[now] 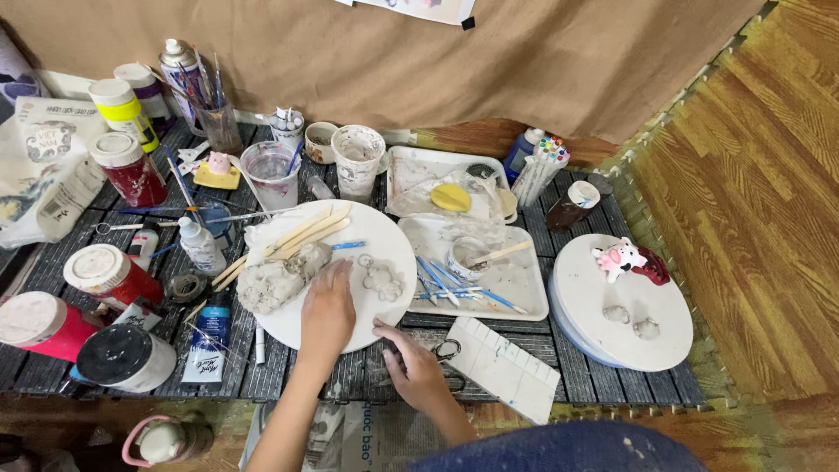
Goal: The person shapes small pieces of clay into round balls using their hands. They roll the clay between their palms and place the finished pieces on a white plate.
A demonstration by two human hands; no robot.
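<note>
The left hand (328,310) lies flat on the round white board (384,229), fingers pressed together, just beside the grey clay lump (275,280) at the board's left. The right hand (412,367) rests at the board's near edge on the counter (603,385), fingers loosely spread, holding nothing. Working the lump well likely needs the board kept steady and the small clay figure (383,280) kept away from the palm.

Brown paper backdrop (524,61) behind a low dark slatted table (612,385), wood-plank floor (752,201) to the right.
</note>
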